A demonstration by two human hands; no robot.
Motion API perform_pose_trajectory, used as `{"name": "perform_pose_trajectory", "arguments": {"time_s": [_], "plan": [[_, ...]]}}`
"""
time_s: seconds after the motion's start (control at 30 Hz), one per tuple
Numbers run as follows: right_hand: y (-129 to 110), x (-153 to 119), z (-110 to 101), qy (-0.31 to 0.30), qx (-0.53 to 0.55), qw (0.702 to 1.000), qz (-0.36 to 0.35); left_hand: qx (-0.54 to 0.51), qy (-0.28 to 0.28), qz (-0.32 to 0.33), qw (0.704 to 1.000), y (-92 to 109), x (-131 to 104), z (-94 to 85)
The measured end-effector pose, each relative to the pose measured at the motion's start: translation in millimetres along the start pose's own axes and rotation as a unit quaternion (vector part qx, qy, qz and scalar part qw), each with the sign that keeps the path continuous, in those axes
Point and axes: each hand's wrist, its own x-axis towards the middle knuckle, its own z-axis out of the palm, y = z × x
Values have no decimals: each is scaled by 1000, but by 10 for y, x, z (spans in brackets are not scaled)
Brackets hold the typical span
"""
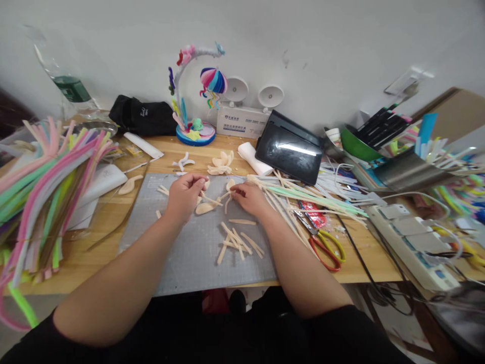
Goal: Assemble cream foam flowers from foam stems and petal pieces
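Over the upper part of a grey cutting mat [197,258], my left hand [185,194] is closed, its thumb and index finger pinching a small cream piece with a thin stem. My right hand [248,197] has its fingertips pressed together at another cream piece [231,185]. Between the hands a cream leaf-shaped piece [205,208] lies on the mat. Nearer to me are several short cream strips [237,241]. Beyond the mat sits a cluster of cream petal shapes [221,163], with white curled pieces [184,161] to its left.
Bundled coloured pipe cleaners [49,187] fill the left side. Scissors [328,250] and loose long stems [314,197] lie right of the mat. A power strip [413,247] with cables is farther right. A decorated stand [195,134] and black device [290,149] stand behind.
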Motion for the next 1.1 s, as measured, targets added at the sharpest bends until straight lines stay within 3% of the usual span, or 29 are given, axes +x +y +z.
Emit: {"name": "perform_pose_trajectory", "arguments": {"time_s": [0.2,0.4,0.6,0.67,0.83,0.97,1.1], "plan": [[-102,23,67,45,-11,997,60,69,-59,29,995,-26,-57,61],[-124,0,44,102,23,992,70,58,-48,33,997,-79,-17,63],[-155,36,96,35,-23,996,81,72,-64,23,995,-97,-9,61],[-154,50,100,50,-17,996,71,75,-67,23,995,-102,-7,62],[-250,-32,2,151,127,980,11,16,-57,-9,998,-59,-10,80],[-429,-164,-64,133,209,968,-47,-73,-92,-59,991,38,-48,90],[-522,-200,-44,107,275,955,-30,-30,-75,-13,997,84,-84,76]]}}
